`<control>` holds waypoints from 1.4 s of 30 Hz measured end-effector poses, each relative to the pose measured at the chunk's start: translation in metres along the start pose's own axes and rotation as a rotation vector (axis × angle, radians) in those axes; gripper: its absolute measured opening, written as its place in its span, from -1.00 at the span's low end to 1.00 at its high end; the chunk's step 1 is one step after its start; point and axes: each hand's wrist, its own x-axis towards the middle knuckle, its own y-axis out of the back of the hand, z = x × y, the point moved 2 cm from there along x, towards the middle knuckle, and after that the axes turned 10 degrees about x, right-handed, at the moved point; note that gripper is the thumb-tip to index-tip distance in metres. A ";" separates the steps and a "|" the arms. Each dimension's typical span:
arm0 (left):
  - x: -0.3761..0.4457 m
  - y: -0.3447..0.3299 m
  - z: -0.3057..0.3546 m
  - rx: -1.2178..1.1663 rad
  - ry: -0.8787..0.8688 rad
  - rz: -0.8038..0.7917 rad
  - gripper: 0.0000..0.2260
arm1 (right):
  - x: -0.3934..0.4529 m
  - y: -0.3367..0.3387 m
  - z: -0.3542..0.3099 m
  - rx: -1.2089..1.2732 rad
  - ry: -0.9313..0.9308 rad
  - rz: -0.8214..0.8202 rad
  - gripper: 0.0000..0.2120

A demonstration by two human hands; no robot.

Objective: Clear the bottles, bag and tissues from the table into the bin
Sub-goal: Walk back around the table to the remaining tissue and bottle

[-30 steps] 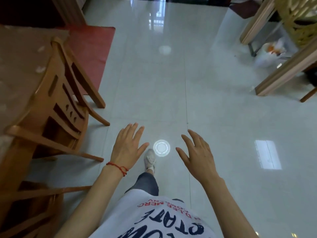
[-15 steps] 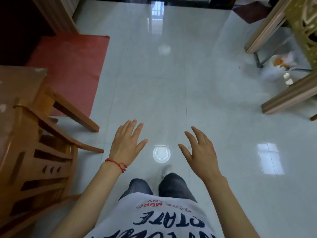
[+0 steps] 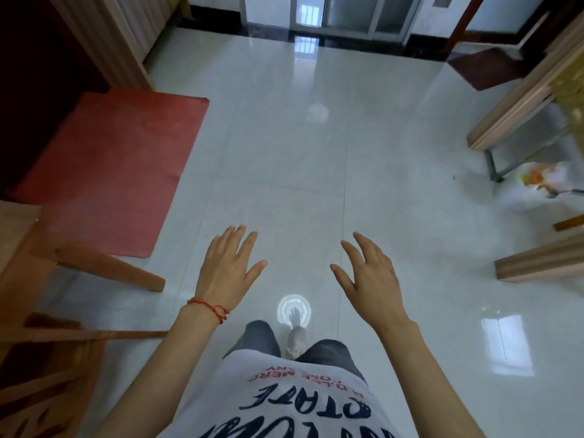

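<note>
a person looks down at a glossy white tiled floor (image 3: 316, 191). the left hand (image 3: 226, 268), with a red string at the wrist, and the right hand (image 3: 369, 279) reach forward, fingers spread wide, holding nothing. a blurred white plastic bag (image 3: 534, 188) lies on the floor far right, beside wooden furniture. a red mat (image 3: 110, 165) and wooden chair (image 3: 57, 270) are left.
</note>
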 end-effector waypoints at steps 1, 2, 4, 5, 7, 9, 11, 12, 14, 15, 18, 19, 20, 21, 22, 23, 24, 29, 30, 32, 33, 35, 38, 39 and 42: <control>0.013 0.003 -0.001 -0.006 0.013 -0.012 -0.50 | 0.015 0.004 0.002 -0.006 0.003 -0.012 -0.53; 0.025 0.006 -0.003 -0.011 0.029 -0.024 -0.45 | 0.030 0.006 0.003 -0.010 0.007 -0.020 -0.53; 0.050 0.010 -0.010 -0.020 0.049 -0.032 -0.34 | 0.059 0.009 0.003 -0.011 0.014 -0.032 -0.53; 0.063 0.011 -0.014 -0.025 0.060 -0.032 -0.36 | 0.074 0.009 0.002 -0.012 0.020 -0.042 -0.53; 0.091 0.012 -0.025 -0.031 0.086 -0.035 -0.45 | 0.107 0.007 -0.001 -0.017 0.039 -0.063 -0.53; 0.121 0.013 -0.039 -0.022 0.090 -0.031 -0.42 | 0.143 0.004 -0.007 -0.026 0.059 -0.069 -0.53; 0.151 0.019 -0.057 -0.014 0.089 -0.047 -0.32 | 0.180 0.001 -0.016 -0.029 0.072 -0.067 -0.53; 0.167 0.023 -0.066 -0.011 0.087 -0.049 -0.28 | 0.199 0.001 -0.022 -0.024 0.076 -0.063 -0.53; 0.196 0.032 -0.085 -0.009 0.095 -0.054 -0.22 | 0.235 0.002 -0.035 -0.013 0.076 -0.061 -0.52; 0.210 0.035 -0.095 -0.009 0.104 -0.059 -0.22 | 0.252 0.003 -0.042 -0.010 0.080 -0.058 -0.53; 0.248 0.045 -0.123 0.008 0.131 -0.042 -0.21 | 0.301 0.006 -0.063 -0.015 0.106 -0.049 -0.52; 0.259 0.048 -0.131 0.011 0.140 -0.044 -0.20 | 0.317 0.006 -0.069 -0.019 0.115 -0.055 -0.52; 0.269 0.051 -0.140 0.008 0.153 -0.048 -0.19 | 0.332 0.006 -0.075 -0.022 0.125 -0.060 -0.52; 0.277 0.053 -0.148 0.003 0.168 -0.046 -0.20 | 0.346 0.005 -0.081 -0.023 0.137 -0.063 -0.52; 0.284 0.055 -0.156 -0.003 0.186 -0.038 -0.21 | 0.359 0.005 -0.087 -0.021 0.150 -0.065 -0.52; 0.289 0.057 -0.164 -0.009 0.207 -0.029 -0.22 | 0.371 0.004 -0.093 -0.019 0.166 -0.068 -0.53; 0.294 0.058 -0.171 -0.015 0.234 -0.025 -0.21 | 0.383 0.002 -0.100 -0.018 0.187 -0.075 -0.53; 0.310 0.060 -0.208 -0.048 0.401 -0.005 -0.19 | 0.449 -0.010 -0.136 -0.053 0.326 -0.171 -0.52; 0.311 0.060 -0.215 -0.062 0.449 0.000 -0.18 | 0.463 -0.013 -0.144 -0.061 0.363 -0.192 -0.52; 0.314 0.060 -0.230 -0.076 0.545 0.022 -0.17 | 0.490 -0.020 -0.163 -0.073 0.445 -0.229 -0.52; 0.315 0.061 -0.237 -0.078 0.594 0.030 -0.17 | 0.504 -0.024 -0.174 -0.076 0.489 -0.249 -0.53; 0.316 0.063 -0.250 -0.086 0.697 0.039 -0.16 | 0.529 -0.032 -0.196 -0.079 0.582 -0.293 -0.54; 0.315 0.069 -0.264 -0.094 0.856 0.077 -0.17 | 0.561 -0.043 -0.228 -0.092 0.723 -0.357 -0.55; 0.316 0.071 -0.269 -0.094 0.906 0.085 -0.18 | 0.571 -0.046 -0.239 -0.097 0.766 -0.382 -0.56; 0.315 0.077 -0.277 -0.107 1.038 0.096 -0.21 | 0.597 -0.059 -0.269 -0.104 0.882 -0.451 -0.56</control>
